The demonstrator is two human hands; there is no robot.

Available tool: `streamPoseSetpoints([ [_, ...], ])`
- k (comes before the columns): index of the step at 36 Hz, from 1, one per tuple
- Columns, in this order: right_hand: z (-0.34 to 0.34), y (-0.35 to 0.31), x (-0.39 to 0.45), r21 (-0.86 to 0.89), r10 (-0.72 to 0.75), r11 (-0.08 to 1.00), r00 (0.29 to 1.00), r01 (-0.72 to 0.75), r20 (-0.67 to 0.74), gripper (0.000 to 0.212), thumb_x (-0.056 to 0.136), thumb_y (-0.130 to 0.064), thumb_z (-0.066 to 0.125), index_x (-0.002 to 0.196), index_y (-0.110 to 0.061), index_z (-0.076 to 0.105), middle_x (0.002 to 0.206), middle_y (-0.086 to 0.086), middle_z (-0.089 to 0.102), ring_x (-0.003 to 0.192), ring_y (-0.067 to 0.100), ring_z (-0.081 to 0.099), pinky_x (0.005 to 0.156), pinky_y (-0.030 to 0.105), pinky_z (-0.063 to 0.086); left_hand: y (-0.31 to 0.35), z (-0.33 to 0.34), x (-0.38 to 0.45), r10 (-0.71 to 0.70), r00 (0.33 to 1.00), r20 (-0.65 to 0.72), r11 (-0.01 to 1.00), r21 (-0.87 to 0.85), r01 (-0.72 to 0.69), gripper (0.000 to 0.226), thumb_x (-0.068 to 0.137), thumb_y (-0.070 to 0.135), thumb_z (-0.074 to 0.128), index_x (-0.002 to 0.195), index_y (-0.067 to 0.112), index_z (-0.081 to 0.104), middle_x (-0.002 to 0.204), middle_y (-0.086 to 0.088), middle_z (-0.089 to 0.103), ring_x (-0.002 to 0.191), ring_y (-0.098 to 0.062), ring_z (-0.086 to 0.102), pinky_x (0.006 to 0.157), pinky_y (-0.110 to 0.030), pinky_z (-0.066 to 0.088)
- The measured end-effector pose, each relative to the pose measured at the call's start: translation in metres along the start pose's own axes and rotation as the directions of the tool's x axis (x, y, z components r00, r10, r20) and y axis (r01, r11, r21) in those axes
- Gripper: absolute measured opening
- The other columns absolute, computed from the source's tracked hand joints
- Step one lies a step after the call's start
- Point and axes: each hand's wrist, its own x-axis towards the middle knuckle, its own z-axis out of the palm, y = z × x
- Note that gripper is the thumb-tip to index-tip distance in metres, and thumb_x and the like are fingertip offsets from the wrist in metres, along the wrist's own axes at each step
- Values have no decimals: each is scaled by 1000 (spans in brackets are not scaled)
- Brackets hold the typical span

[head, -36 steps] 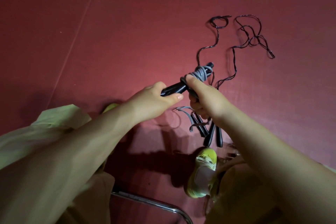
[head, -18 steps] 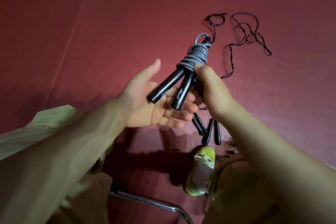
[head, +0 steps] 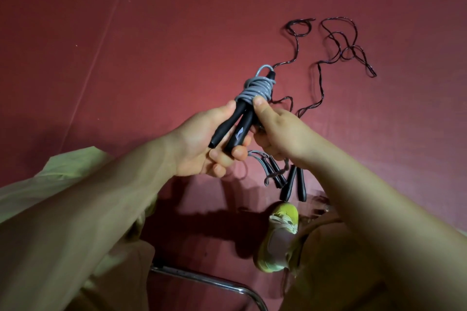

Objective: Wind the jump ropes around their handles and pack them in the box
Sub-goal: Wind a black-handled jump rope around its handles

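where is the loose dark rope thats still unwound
In the head view the loose dark rope lies sprawled on the red floor at upper right, beyond the grey-wound rope bundle held in both hands.

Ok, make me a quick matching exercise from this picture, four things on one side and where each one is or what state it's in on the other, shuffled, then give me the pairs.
Things:
1. grey rope
2. dark thin rope
3. yellow-green shoe
4. left hand

Places or states:
A. lies loose and unwound on the red floor
B. coiled round the tops of two black handles
C. on the floor at the bottom, beside a chrome tube
D. curled under the two black handles, holding them

Pairs: 1-B, 2-A, 3-C, 4-D
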Motion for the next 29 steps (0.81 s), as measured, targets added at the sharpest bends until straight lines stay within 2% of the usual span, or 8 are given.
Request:
streamPoseSetpoints([
  [5,1,2,1,-15,46,999,999,-46,6,51,102,-52,21,70,-18,41,47,-8,25,37,8,21,39,20,17,-4,3,5,70,983,-170,980,196,-36,67,95,65,19,80,13,59,59,0,56,37,-6,24,47,-24,27],
  [11,3,6,2,13,73,997,997,-74,36,52,103,-51,19,67,-19,38,46,-11,25,40,8,19,41,21,15,-6,5,7,182,947,-266,918,392,-66,62,97,60,22,93,13,63,66,-2,60,38,-8,29,47,-24,32],
  [15,3,11,3,90,83,992,990,-93,111,55,100,-60,18,63,-23,35,51,-10,22,48,10,13,50,28,8,-6,4,9,301,903,-307,813,577,-75,54,99,52,28,78,14,60,62,-1,58,42,-11,35,50,-27,31],
  [17,3,11,3,88,89,991,985,-102,145,58,87,-75,23,62,-24,33,59,-6,20,54,13,11,54,35,6,-8,2,9,329,894,-306,743,668,-45,50,98,52,29,80,16,58,66,0,58,50,-13,40,56,-29,33],
  [20,2,9,3,68,116,990,982,-127,146,58,75,-82,27,66,-25,31,63,-4,19,57,15,10,54,34,8,-9,1,9,369,874,-315,675,738,-19,46,98,53,31,79,18,54,72,0,56,60,-17,45,62,-31,35],
  [22,2,8,4,47,157,986,982,-162,103,60,83,-81,30,73,-23,38,62,-5,22,52,12,14,49,29,11,-9,0,8,404,849,-340,611,792,27,46,96,55,32,73,19,50,79,-7,59,72,-26,52,64,-32,34],
  [24,2,9,6,24,189,981,979,-192,72,57,88,-74,33,79,-19,44,60,-5,25,49,12,16,47,27,13,-10,1,7,414,831,-372,542,834,103,44,94,58,32,75,21,47,96,-13,61,87,-32,53,68,-34,33],
  [29,4,7,8,58,203,977,978,-205,46,52,91,-65,38,77,-16,47,59,-4,25,51,14,17,51,31,12,-13,4,6,428,822,-376,455,876,164,44,96,58,29,74,21,38,84,0,47,82,-25,45,64,-36,30],
])
